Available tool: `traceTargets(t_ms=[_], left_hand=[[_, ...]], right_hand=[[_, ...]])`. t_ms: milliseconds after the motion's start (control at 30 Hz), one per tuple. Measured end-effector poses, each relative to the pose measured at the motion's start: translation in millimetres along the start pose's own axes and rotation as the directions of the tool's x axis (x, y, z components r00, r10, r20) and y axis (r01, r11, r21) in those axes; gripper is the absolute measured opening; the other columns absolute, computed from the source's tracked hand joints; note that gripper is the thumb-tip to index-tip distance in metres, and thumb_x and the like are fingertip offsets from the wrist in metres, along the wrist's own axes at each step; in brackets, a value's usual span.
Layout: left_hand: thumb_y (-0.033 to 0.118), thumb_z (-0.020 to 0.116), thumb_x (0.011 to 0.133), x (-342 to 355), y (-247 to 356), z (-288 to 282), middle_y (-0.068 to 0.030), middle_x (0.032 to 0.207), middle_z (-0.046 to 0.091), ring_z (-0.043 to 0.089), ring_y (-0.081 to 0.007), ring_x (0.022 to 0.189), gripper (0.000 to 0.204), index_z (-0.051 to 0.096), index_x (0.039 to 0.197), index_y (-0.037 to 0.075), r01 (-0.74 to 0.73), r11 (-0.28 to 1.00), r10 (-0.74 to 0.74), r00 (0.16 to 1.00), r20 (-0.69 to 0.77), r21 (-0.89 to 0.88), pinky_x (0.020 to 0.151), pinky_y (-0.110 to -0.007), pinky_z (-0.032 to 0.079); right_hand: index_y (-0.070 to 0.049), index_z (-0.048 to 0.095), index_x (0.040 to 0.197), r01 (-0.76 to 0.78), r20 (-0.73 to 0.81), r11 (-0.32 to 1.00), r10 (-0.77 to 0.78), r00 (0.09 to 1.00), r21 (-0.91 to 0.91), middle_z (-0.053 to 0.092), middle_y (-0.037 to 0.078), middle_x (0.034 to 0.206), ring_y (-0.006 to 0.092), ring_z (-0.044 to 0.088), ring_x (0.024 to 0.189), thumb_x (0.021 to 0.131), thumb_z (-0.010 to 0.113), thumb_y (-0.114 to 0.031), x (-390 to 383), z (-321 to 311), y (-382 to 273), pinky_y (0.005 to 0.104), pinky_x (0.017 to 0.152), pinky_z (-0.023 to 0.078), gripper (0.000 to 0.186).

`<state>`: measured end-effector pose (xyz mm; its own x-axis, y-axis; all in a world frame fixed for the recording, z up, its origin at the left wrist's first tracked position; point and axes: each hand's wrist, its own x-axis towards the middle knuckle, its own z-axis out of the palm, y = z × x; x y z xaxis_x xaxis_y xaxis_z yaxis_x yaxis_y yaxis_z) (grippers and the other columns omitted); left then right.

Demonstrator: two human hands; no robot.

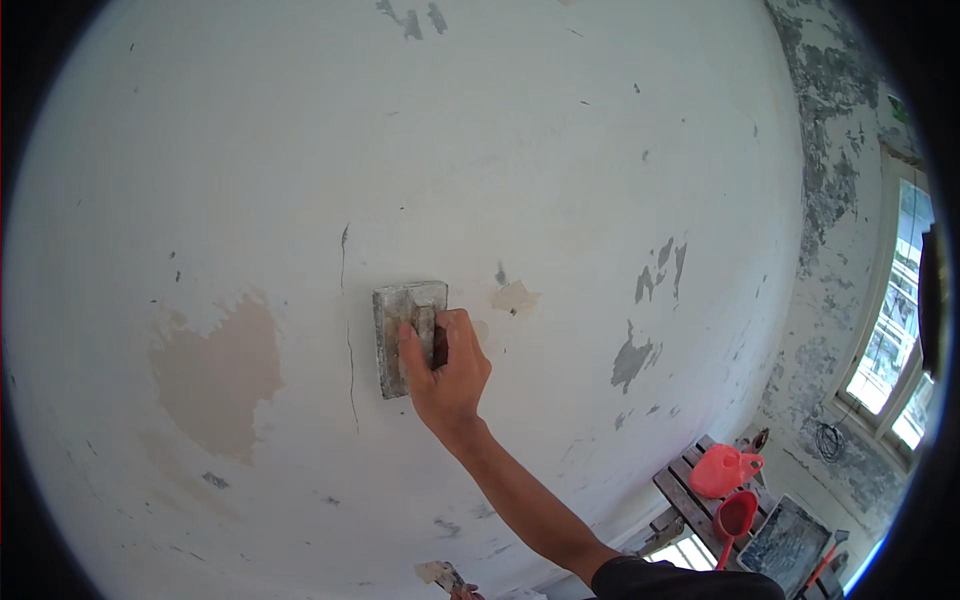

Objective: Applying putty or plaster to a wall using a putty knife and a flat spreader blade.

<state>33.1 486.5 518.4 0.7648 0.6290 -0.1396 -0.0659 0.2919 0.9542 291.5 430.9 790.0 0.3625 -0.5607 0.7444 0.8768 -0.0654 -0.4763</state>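
Note:
My right hand [452, 375] is closed round the handle of a rectangular hand float [393, 345], grey-white with dried plaster. The float lies against the white wall [560, 150], just right of a thin vertical crack [350, 375]. At the bottom edge, part of my left hand [466, 593] shows, its fingers round a putty knife [446, 576] with beige filler on the blade. A small beige filler patch [515, 297] sits right of the float, and a larger one [220, 370] spreads to its left.
Grey bare spots [630, 362] mark the wall on the right. Low at the right, a slatted wooden bench [683, 497] holds a red jug [718, 472], a red dipper [735, 515] and a dark, plaster-smeared tray [785, 545]. A red-handled tool [826, 562] lies beside the tray. Beyond is a window [890, 310].

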Motion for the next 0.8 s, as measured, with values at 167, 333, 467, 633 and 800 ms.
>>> traceTargets(t_ms=[167,333,467,633,800], left_hand=[[0.033,0.049,0.101,-3.3,3.3,7.1,0.0040,0.061,0.038,0.034,-0.0074,0.049,0.036,0.054,0.104,-0.002,0.022,1.000,-0.021,0.999,0.039,-0.002,0.043,-0.023,0.031],[0.031,0.049,0.101,1.9,-0.7,-1.1,0.0041,0.060,0.038,0.033,-0.0070,0.048,0.033,0.055,0.104,-0.002,-0.004,0.999,0.006,0.999,0.035,-0.048,0.043,-0.023,0.029],[0.028,0.051,0.100,5.7,-6.9,-13.0,0.0046,0.059,0.039,0.031,-0.0056,0.045,0.031,0.056,0.105,-0.002,-0.004,0.996,0.005,1.000,0.017,-0.091,0.041,-0.022,0.027],[0.026,0.053,0.099,5.8,-4.8,-13.2,0.0050,0.057,0.039,0.031,-0.0048,0.044,0.029,0.057,0.106,-0.002,0.010,0.993,-0.010,1.000,0.003,-0.115,0.041,-0.021,0.026],[0.026,0.052,0.099,10.3,-12.5,-14.4,0.0047,0.056,0.040,0.030,-0.0052,0.042,0.028,0.057,0.105,-0.002,-0.052,0.997,0.054,0.998,0.030,-0.065,0.039,-0.022,0.026]], right_hand=[[0.001,0.051,0.096,-0.094,0.367,0.953,-0.019,0.930,0.287,0.050,0.003,0.078,0.0077,0.047,0.061,0.090,0.066,-0.007,-4.3,15.0,-31.0,0.0231,0.050,0.038,0.018],[-0.005,0.048,0.110,-0.375,0.200,0.688,0.324,0.925,0.622,0.053,-0.002,0.091,0.0048,0.053,0.076,0.103,0.041,-0.013,-30.9,-49.7,-15.7,0.0209,0.065,0.045,0.013],[-0.007,0.048,0.109,-0.449,0.053,0.598,0.562,0.826,0.664,0.054,-0.001,0.095,0.0041,0.052,0.086,0.106,0.036,-0.021,-27.0,-75.7,12.8,0.0235,0.076,0.046,0.019],[-0.001,0.049,0.100,-0.288,-0.100,0.846,0.368,0.925,0.449,0.052,-0.001,0.084,0.0024,0.050,0.068,0.098,0.056,-0.009,-12.5,-58.0,25.2,0.0200,0.056,0.042,0.011],[-0.002,0.050,0.092,-0.205,-0.042,0.969,0.213,0.976,0.140,0.053,-0.001,0.080,0.0025,0.040,0.056,0.093,0.063,-0.008,-1.9,-25.1,14.1,0.0202,0.047,0.034,0.014]])
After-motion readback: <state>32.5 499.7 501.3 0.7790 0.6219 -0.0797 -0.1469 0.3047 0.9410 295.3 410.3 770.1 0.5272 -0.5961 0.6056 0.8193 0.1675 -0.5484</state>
